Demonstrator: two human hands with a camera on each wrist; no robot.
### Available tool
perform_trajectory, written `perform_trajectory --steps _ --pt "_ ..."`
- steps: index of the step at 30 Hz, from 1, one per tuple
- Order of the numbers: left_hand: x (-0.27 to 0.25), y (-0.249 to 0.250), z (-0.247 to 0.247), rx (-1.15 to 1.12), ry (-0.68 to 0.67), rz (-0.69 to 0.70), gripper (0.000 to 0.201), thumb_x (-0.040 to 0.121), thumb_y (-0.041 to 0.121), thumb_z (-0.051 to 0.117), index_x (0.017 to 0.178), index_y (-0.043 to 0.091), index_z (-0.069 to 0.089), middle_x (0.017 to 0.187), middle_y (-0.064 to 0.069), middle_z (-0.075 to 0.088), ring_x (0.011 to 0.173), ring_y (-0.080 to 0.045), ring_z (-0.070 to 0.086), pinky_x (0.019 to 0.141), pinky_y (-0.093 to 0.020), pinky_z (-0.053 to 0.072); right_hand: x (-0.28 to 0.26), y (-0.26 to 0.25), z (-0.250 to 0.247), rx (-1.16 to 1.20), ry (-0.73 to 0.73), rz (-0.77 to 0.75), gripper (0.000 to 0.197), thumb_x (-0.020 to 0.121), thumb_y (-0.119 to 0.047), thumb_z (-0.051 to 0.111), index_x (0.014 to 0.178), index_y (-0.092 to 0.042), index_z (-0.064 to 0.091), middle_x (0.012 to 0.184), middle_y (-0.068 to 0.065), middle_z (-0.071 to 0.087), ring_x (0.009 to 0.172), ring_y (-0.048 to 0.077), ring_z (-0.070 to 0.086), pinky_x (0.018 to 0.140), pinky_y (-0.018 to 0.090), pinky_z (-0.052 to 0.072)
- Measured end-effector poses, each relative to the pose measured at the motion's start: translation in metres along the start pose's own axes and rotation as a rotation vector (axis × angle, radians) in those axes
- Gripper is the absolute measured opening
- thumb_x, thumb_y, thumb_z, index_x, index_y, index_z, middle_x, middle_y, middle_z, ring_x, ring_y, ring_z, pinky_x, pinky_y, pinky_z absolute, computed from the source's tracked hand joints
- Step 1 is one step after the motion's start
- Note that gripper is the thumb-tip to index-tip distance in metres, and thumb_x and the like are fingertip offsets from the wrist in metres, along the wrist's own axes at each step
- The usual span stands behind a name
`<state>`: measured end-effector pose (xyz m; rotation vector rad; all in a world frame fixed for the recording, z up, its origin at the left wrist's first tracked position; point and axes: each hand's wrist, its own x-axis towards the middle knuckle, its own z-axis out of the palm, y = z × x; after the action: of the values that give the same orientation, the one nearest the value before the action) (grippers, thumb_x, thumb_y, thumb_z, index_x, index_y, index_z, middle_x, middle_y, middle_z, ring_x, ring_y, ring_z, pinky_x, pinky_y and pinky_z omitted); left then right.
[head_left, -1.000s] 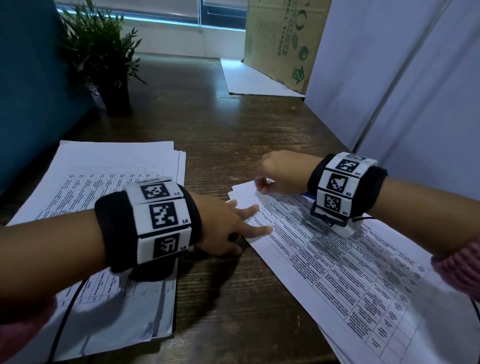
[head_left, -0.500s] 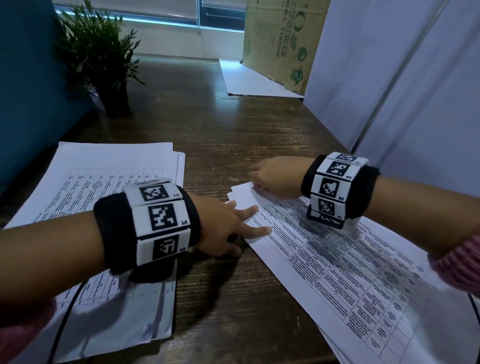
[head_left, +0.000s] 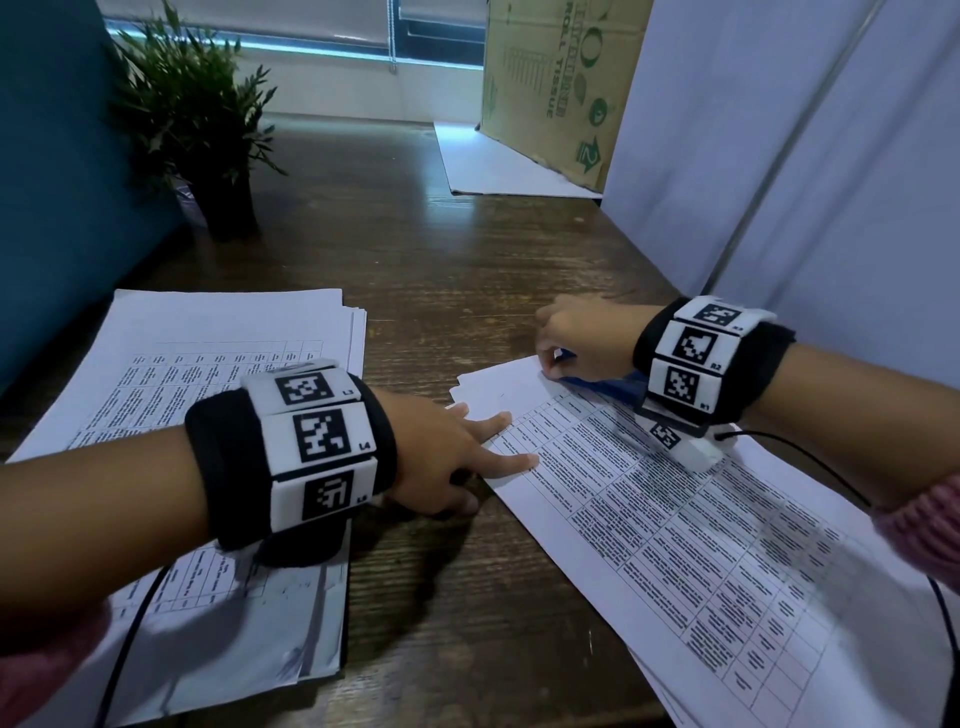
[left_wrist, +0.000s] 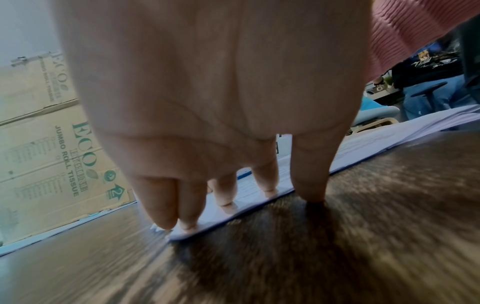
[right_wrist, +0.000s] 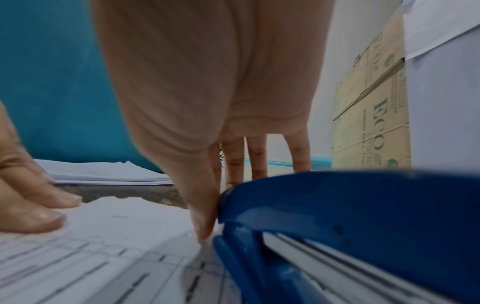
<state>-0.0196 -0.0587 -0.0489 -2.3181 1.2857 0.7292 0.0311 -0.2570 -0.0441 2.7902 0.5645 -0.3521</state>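
The left hand (head_left: 441, 457) lies low and flat, its forearm reaching across the near stack of forms (head_left: 208, 353). Its straight fingers (left_wrist: 166, 205) are spread slightly and press down on the left edge of the printed sheets (head_left: 701, 545), while the thumb rests on bare wood just beside that edge. The right hand (head_left: 587, 338) is arched over the far corner of the same sheets. Its thumb and fingers are closed round the front end of a blue stapler (right_wrist: 363, 216), whose mouth sits over the paper's corner. The right-wrist view shows the thumb tip touching both the stapler's nose and the page.

Half a second ago the right hand sat lower on the corner and hid the stapler completely. It has now shifted a little to the right, and a strip of blue shows under the palm and wrist. The left hand has kept its place and its pressure, and the sheets have not shifted.

The worktop (head_left: 415, 260) is dark, grained wood. The printed sheets lie at an angle on its right side, and the other stack lies squarely on its left. At the far left a small potted plant (head_left: 197, 119) stands against a teal panel (head_left: 47, 182). A cardboard box (head_left: 561, 78) marked for jumbo roll tissue leans at the back, resting on a white sheet (head_left: 493, 166). A pale partition (head_left: 779, 156) closes off the right side.
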Motion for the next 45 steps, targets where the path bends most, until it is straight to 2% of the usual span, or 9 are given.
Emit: perform_trajectory --steps 2,4,6,9,13,18,31,39,45 --pt "0.0 0.0 0.0 -0.001 0.001 0.0 0.061 0.1 0.042 0.032 0.142 0.052 -0.009 0.155 0.007 -0.022 0.146 -0.025 -0.003 0.117 -0.042 0.017 -0.001 0.001 0.001 0.038 0.029 -0.014 0.01 0.091 -0.022 0.058 0.093 -0.019 0.067 0.099 -0.007 0.044 0.105 0.015 0.041 0.094 0.048 0.042" --pt "-0.001 0.0 0.001 0.001 0.0 -0.002 0.061 0.1 0.042 0.033 0.142 0.052 -0.009 0.155 0.008 -0.022 0.146 -0.025 -0.003 0.117 -0.042 0.016 -0.002 0.004 -0.001 0.102 0.1 -0.03 0.004 0.087 -0.019 0.062 0.086 -0.018 0.065 0.092 -0.006 0.046 0.095 0.015 0.046 0.082 0.033 0.043" --pt "0.0 0.0 0.001 0.004 0.0 -0.002 0.061 0.099 0.043 0.033 0.143 0.052 -0.01 0.155 0.007 -0.022 0.146 -0.025 -0.003 0.117 -0.042 0.016 -0.007 0.009 -0.004 0.169 0.19 -0.014 0.013 0.081 -0.018 0.068 0.081 -0.019 0.055 0.086 -0.005 0.045 0.085 0.018 0.048 0.071 0.026 0.036" --pt "0.001 0.0 0.001 0.006 -0.002 0.0 0.061 0.099 0.043 0.033 0.142 0.052 -0.01 0.156 0.007 -0.022 0.146 -0.025 -0.003 0.117 -0.043 0.017 -0.018 0.019 -0.006 0.286 0.283 0.078 0.03 0.077 -0.029 0.073 0.082 -0.021 0.045 0.081 -0.006 0.047 0.079 0.018 0.047 0.068 0.027 0.036" --pt "0.001 -0.001 0.001 0.0 -0.008 -0.002 0.061 0.099 0.043 0.033 0.142 0.053 -0.01 0.155 0.008 -0.022 0.146 -0.024 -0.004 0.117 -0.044 0.017 -0.032 0.022 0.007 0.206 0.056 0.184 0.037 0.082 -0.043 0.066 0.105 -0.016 0.054 0.091 -0.003 0.052 0.084 0.017 0.047 0.076 0.028 0.04" --pt "0.0 0.0 0.001 0.008 -0.008 -0.004 0.061 0.099 0.043 0.033 0.142 0.052 -0.01 0.155 0.007 -0.022 0.146 -0.025 -0.003 0.117 -0.045 0.017 -0.037 0.016 0.006 0.296 0.105 0.167 0.02 0.089 -0.032 0.059 0.087 -0.016 0.049 0.088 0.002 0.054 0.081 0.023 0.051 0.069 0.028 0.033" --pt "-0.001 0.0 -0.001 -0.023 -0.043 -0.025 0.056 0.1 0.043 0.026 0.142 0.052 -0.01 0.156 0.008 -0.021 0.146 -0.024 -0.008 0.118 -0.044 0.013 -0.026 -0.03 0.005 0.361 0.158 0.054 0.015 0.086 -0.031 0.061 0.08 -0.019 0.054 0.069 -0.009 0.05 0.062 0.008 0.045 0.063 0.028 0.036" --pt "0.001 0.004 -0.004 -0.097 -0.072 -0.042 0.047 0.102 0.038 0.011 0.144 0.048 -0.008 0.156 0.002 -0.02 0.145 -0.03 -0.01 0.118 -0.043 0.002 -0.026 -0.037 0.006 0.362 0.186 0.076 0.03 0.084 -0.029 0.063 0.063 -0.027 0.041 0.065 -0.011 0.045 0.064 0.013 0.045 0.063 0.028 0.035" --pt "0.0 0.006 -0.006 -0.106 -0.08 -0.05 0.047 0.103 0.036 0.012 0.144 0.048 -0.009 0.156 0.004 -0.021 0.145 -0.03 -0.01 0.119 -0.043 0.003 -0.026 -0.043 0.005 0.499 0.148 0.203 0.021 0.085 -0.034 0.063 0.083 -0.014 0.059 0.083 0.003 0.06 0.076 0.019 0.054 0.057 0.026 0.039"
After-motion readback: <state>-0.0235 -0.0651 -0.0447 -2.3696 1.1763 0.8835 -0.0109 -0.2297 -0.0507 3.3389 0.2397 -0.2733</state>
